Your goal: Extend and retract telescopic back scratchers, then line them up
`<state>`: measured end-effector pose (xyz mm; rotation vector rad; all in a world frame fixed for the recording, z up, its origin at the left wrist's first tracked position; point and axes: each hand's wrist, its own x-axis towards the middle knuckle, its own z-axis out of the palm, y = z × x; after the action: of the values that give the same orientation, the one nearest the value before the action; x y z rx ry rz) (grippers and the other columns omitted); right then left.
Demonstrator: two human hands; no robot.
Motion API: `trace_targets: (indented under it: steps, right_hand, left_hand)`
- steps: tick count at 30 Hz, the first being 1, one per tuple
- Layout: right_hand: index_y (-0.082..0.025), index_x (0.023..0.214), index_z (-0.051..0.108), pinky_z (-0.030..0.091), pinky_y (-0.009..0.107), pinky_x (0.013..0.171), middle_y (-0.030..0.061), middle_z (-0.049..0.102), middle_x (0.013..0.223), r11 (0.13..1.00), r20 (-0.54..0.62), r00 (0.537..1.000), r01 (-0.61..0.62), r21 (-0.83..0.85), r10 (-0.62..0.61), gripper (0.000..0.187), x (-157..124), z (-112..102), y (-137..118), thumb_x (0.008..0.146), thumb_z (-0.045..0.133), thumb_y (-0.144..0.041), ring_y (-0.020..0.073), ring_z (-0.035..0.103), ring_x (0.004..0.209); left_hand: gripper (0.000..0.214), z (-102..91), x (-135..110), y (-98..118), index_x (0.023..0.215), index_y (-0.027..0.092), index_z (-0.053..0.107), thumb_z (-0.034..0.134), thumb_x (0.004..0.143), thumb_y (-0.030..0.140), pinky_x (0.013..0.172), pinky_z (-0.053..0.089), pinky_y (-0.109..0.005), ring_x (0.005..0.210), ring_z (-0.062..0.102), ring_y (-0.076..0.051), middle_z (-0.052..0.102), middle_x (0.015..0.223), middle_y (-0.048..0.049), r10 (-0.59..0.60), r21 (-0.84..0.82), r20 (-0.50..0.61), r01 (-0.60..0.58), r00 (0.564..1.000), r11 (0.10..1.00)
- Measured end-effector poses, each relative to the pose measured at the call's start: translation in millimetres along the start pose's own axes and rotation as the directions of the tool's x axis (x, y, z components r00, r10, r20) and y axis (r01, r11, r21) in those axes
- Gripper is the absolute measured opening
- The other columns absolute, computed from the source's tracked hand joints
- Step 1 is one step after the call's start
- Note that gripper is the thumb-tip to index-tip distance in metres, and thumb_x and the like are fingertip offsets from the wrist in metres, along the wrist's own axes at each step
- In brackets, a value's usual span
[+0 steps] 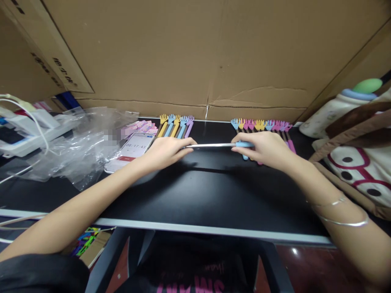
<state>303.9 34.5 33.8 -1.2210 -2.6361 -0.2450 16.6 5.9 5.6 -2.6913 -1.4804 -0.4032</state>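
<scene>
Between my two hands a telescopic back scratcher is stretched out level above the black table, its thin metal rod bare in the middle. My right hand is closed on the light blue handle. The rod's other end goes into the closed fingers of my left hand, which hide the tip. Behind my left hand lies a row of yellow, blue and purple back scratchers. A longer row of mixed-colour back scratchers lies behind my right hand, partly covered by it.
A phone showing a running timer lies left of my left hand, beside pink packets and crumpled clear plastic. A power strip is at far left. A bottle and a cloth bag stand right. Cardboard walls the back.
</scene>
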Motion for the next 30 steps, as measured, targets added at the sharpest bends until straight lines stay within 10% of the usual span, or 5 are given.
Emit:
trace_targets:
  steps: [11,17,30]
  right_hand:
    - [-0.025,0.093,0.060,0.028,0.023,0.052,-0.0021,0.061,0.064,0.999,0.136,0.990,-0.043,0.013,0.040,0.031,-1.7,10.1,3.4,0.091,0.039,-0.048,0.0130,0.054,0.055]
    - [-0.021,0.091,0.058,0.021,0.025,0.050,0.0010,0.059,0.059,0.975,0.121,0.992,0.053,-0.214,-0.027,0.040,-1.6,18.4,0.6,0.096,0.026,-0.046,0.0152,0.053,0.053]
    - [-0.020,0.093,0.059,0.021,0.024,0.049,0.0030,0.065,0.062,0.945,0.101,0.991,0.116,-0.306,-0.089,0.039,-2.2,23.9,1.3,0.096,0.029,-0.044,0.0163,0.058,0.055]
  left_hand:
    - [0.039,-3.7,2.9,-20.8,0.093,0.023,0.066,0.039,0.093,0.051,0.055,0.032,-0.025,0.076,0.062,-0.018,0.065,0.080,-0.0031,0.057,0.286,-0.256,0.019,0.965,0.958]
    - [0.039,2.3,3.6,-22.6,0.092,0.023,0.063,0.031,0.097,0.044,0.052,0.026,-0.024,0.068,0.061,-0.017,0.067,0.075,-0.0032,0.091,0.392,-0.073,-0.055,0.993,0.918]
    - [0.031,-2.5,4.7,-21.4,0.082,0.022,0.058,0.034,0.096,0.038,0.054,0.027,-0.021,0.060,0.059,-0.012,0.068,0.069,0.0046,0.070,0.068,0.157,-0.082,0.985,0.994]
